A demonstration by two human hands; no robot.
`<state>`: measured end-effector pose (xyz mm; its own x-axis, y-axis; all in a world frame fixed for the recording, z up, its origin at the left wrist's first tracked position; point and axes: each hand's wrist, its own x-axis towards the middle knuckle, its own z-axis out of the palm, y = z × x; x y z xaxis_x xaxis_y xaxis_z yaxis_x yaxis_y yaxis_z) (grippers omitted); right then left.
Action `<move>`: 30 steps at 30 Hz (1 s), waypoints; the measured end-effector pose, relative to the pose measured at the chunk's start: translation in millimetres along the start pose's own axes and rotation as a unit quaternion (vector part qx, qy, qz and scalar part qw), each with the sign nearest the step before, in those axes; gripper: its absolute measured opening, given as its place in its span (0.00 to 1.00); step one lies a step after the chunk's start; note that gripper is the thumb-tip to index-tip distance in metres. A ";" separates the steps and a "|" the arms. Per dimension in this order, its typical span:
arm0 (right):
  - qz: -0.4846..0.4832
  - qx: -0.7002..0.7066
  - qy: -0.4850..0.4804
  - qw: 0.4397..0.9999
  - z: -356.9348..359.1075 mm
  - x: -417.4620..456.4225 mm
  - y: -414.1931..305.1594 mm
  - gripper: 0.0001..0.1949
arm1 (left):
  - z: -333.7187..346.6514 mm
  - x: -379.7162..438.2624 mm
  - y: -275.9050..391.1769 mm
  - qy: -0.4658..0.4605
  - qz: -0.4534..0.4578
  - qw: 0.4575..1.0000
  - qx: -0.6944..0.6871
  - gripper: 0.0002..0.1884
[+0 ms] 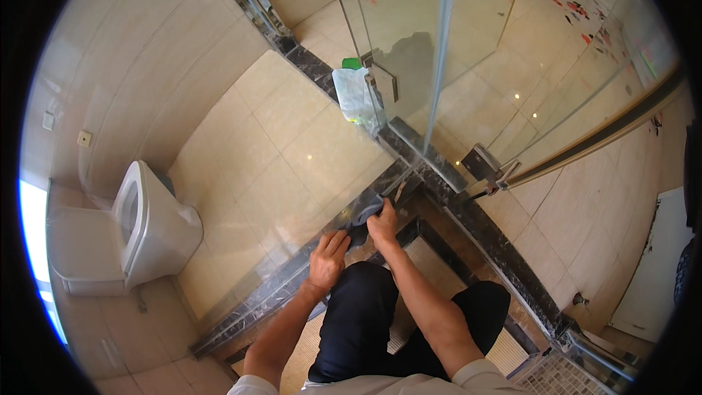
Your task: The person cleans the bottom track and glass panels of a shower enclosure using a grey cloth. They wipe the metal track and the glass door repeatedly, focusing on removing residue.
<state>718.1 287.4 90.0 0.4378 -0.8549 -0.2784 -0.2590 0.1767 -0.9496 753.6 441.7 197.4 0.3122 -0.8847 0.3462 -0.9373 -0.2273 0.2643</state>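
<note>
A dark grey cloth (368,209) lies against the dark marble curb (296,263) at the foot of a glass panel. My right hand (383,224) grips its upper end, thumb on top. Lower and to the left, my left hand (329,257) has its fingers together at the cloth's dark lower part; whether they grip it or only press on it cannot be told. Both hands are just in front of my knees, close together but apart. The curb's corner with another marble sill (477,230) is a little above and right of my right hand.
A white toilet (159,230) stands at the left. Glass door panels with a metal hinge (482,163) rise at the upper right. A clear plastic bag (357,93) lies by the far sill. Red and black scraps (576,9) litter the tiled floor beyond the glass.
</note>
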 end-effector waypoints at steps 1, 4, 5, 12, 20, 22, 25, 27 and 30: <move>-0.013 -0.026 0.011 1.000 -2.6 4.4 -0.2 0.13 | 6.6 4.0 -3.9 -0.015 0.012 1.000 -0.011 0.19; -0.108 -0.098 0.076 0.986 -18.6 33.3 -3.8 0.12 | 26.3 23.7 -8.6 -0.026 0.038 0.998 -0.037 0.22; -0.135 -0.131 0.096 0.978 -27.9 44.9 -3.6 0.11 | 32.9 31.4 -8.6 -0.025 0.045 0.998 -0.044 0.23; -0.194 -0.214 0.049 0.956 -51.6 59.8 -11.3 0.19 | 80.7 36.7 -10.0 -0.053 0.050 0.997 0.008 0.20; -0.152 -0.208 0.002 0.966 -41.9 20.6 14.5 0.17 | 72.6 -11.9 -24.9 -0.158 0.031 0.987 0.004 0.16; -0.111 -0.227 0.047 0.966 -51.1 40.2 12.0 0.14 | 68.5 14.9 -21.8 -0.201 0.059 0.978 -0.002 0.12; -0.037 -0.263 0.126 0.956 -67.8 69.3 1.0 0.15 | 81.5 57.8 -12.8 -0.171 0.140 0.975 0.014 0.07; -0.026 -0.258 0.136 0.956 -81.2 79.9 8.4 0.18 | 92.1 79.9 0.0 -0.170 0.141 0.975 0.034 0.06; -0.031 -0.246 0.084 0.965 -71.5 62.7 3.5 0.18 | 111.8 71.4 6.4 -0.172 0.094 0.979 0.060 0.04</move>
<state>683.1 199.5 79.4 0.3302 -0.9310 -0.1557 -0.6322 -0.0956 -0.7689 752.5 331.6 123.2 0.0813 -0.9954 0.0498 -0.9910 -0.0754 0.1105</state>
